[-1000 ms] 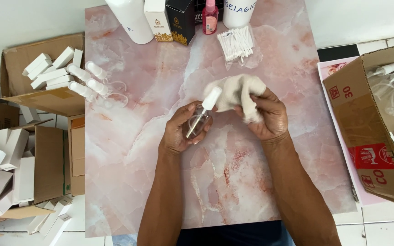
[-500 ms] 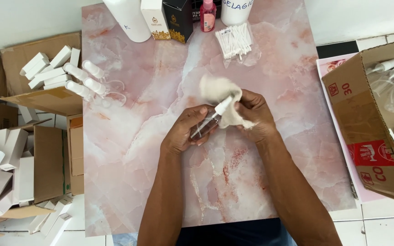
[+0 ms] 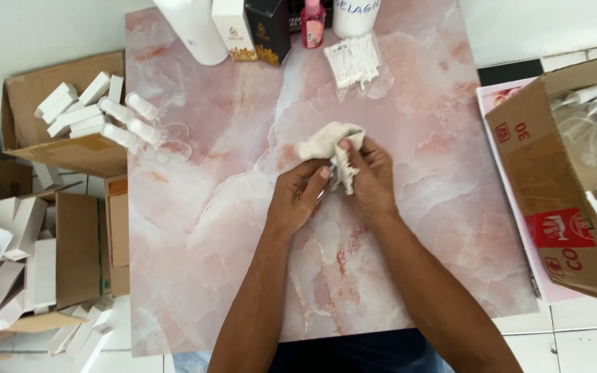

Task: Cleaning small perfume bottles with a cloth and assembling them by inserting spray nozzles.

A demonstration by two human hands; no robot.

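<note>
Head view is showing a pink marbled table with both hands meeting near its middle. Going from the left: a brown carton is sitting off the table's left edge, holding small white boxes, and a few clear bottles with white caps are lying just on the table edge beside it. Along the far edge are standing a tall white bottle, a white carton with gold trim, a black carton with gold trim, a small pink bottle and a white jar; a clear packet of cotton swabs is lying just in front of them.

At the centre, the left hand is curling closed around something small that the cloth is hiding; I cannot tell what. The right hand is pinching a crumpled off-white cloth against it. The cloth looks soft, light and limp, so it is probably best bunched in the fingers; whatever is inside is best held firmly round its body.

On the right, an open brown carton with red print is holding more clear, white-capped bottles.
</note>
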